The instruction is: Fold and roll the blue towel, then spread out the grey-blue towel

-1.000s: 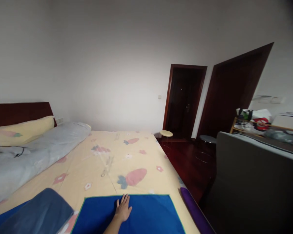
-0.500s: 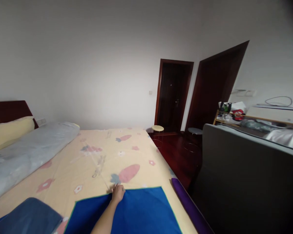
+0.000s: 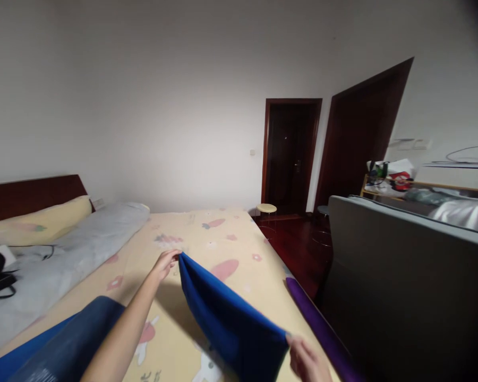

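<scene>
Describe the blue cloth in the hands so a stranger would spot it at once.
Find the big cream bed printed with pink carrots. Over its near part, the blue cloth hangs between the left hand and the right hand, upper edge held up. Unlike the dark blue item and brighter blue fabric lying at lower left, it is gripped.

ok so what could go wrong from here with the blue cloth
The left hand seems to hold the blue cloth only by its tip, so that end could slip free. The cloth hangs slack between there and the right hand, so it might crease. The purple item lies along the bed's edge near the right hand, so a careless sweep could perhaps knock it off.
</scene>
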Demonstrator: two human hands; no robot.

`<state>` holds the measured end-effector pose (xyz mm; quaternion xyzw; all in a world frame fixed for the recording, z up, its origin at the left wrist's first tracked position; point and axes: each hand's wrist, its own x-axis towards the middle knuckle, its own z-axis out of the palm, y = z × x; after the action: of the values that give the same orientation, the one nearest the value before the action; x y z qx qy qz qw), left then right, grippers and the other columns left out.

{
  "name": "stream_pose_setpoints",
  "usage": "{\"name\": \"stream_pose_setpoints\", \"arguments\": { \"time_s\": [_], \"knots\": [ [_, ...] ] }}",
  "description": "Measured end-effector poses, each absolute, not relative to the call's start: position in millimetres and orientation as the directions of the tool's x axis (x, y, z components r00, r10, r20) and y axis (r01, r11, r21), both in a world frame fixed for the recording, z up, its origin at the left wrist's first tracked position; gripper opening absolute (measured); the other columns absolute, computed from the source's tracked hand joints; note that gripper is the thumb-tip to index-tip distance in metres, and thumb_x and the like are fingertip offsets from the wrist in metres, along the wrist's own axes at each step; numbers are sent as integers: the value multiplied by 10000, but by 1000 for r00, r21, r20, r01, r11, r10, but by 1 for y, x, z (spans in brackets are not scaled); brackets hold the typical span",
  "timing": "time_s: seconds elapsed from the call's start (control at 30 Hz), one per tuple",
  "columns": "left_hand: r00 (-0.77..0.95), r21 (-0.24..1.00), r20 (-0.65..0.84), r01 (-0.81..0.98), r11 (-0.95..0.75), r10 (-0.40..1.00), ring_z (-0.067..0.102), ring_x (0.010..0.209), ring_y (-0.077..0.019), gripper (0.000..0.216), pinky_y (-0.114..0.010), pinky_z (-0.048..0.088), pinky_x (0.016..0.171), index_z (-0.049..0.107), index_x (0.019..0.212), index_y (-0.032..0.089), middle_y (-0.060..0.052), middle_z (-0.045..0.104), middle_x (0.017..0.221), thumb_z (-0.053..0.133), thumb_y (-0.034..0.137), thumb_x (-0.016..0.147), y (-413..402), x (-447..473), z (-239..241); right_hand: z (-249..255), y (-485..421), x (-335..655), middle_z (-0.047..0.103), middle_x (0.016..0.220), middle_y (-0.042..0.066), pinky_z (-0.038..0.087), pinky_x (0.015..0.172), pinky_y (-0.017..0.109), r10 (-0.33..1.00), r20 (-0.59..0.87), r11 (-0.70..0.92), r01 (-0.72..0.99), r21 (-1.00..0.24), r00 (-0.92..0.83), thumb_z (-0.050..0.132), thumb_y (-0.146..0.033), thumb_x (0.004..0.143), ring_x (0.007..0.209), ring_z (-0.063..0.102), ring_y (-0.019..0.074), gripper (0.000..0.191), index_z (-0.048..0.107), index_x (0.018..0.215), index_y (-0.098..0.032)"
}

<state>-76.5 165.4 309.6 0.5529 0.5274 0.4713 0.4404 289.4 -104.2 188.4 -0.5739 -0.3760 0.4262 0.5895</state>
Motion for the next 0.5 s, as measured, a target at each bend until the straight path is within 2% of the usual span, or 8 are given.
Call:
{"name": "stream_pose_setpoints", "arguments": {
  "time_s": [0.07, 0.1, 0.23, 0.3, 0.43, 0.5],
  "knots": [
    [-7, 993, 84, 86, -83, 996, 588, 673, -133, 330, -261, 378, 640, 609, 729, 169, -3, 659, 681, 693, 456, 590, 144, -99, 331, 230, -83, 306, 417, 503, -54, 347, 492, 254, 894, 83, 116, -50, -992, 439, 632, -502, 749, 510, 382, 84, 370, 509, 554, -213],
    [-5, 994, 98, 52, -98, 995, 584, 663, -130, 328, -259, 380, 638, 613, 726, 163, -6, 656, 675, 714, 437, 575, 132, -108, 340, 250, -73, 311, 434, 518, -51, 328, 487, 246, 879, 129, 163, -34, -986, 460, 666, -493, 710, 518, 377, 77, 344, 548, 580, -196],
    [-10, 989, 142, -38, -142, 990, 582, 656, -131, 355, -267, 403, 654, 627, 743, 146, -14, 654, 669, 766, 414, 557, 84, -133, 360, 309, -42, 321, 419, 492, -67, 252, 446, 221, 882, 182, 215, -26, -976, 434, 700, -504, 642, 477, 346, 54, 372, 616, 690, -145],
    [-22, 986, 155, -57, -156, 988, 595, 672, -140, 383, -273, 418, 669, 629, 756, 147, -14, 660, 684, 789, 426, 548, 62, -139, 364, 326, -30, 320, 394, 448, -84, 227, 424, 218, 890, 207, 242, -34, -970, 406, 700, -530, 636, 437, 323, 49, 395, 612, 705, -151],
    [-78, 980, 182, -63, -187, 980, 575, 627, -112, 432, -248, 415, 652, 628, 755, 150, 16, 643, 654, 823, 465, 532, 26, -145, 370, 344, -15, 319, 440, 443, -85, 243, 417, 220, 879, 259, 295, -31, -955, 399, 735, -543, 603, 421, 351, 53, 413, 598, 730, -174],
    [-133, 977, 194, -59, -203, 972, 548, 589, -91, 451, -234, 408, 634, 620, 753, 153, 38, 627, 627, 839, 468, 515, 12, -148, 372, 350, -11, 318, 464, 439, -91, 271, 433, 222, 873, 270, 308, -29, -951, 407, 753, -526, 594, 424, 383, 64, 466, 611, 877, -183]
  ]
}}
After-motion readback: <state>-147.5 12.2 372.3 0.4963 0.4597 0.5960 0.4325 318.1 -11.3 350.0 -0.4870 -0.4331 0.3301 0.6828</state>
